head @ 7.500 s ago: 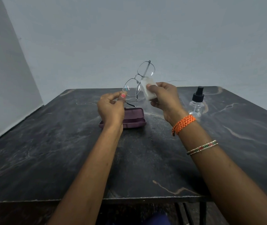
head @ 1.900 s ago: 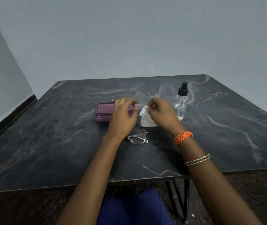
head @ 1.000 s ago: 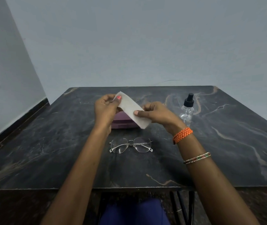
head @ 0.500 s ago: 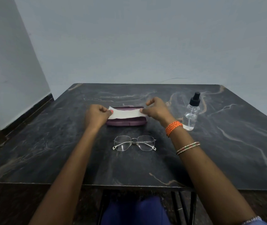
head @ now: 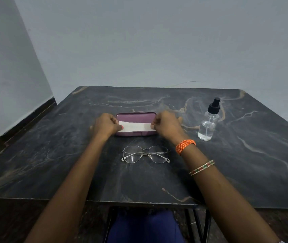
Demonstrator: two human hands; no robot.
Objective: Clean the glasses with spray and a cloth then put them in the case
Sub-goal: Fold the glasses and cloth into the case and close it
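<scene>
Left hand [head: 106, 125] and right hand [head: 166, 125] each pinching one end of a folded white cloth [head: 134, 127], stretched flat across the top of a closed purple case [head: 136, 116]. Glasses [head: 145, 153] lying folded on a dark marbled table [head: 244, 163], just nearer than the case, between the forearms. Clear spray bottle [head: 208, 122] with black nozzle upright to the right, apart from the right hand. Orange thread band [head: 185, 145] and beaded bangle [head: 202, 167] on the right wrist. Grey walls behind; blue clothing below the table edge.
</scene>
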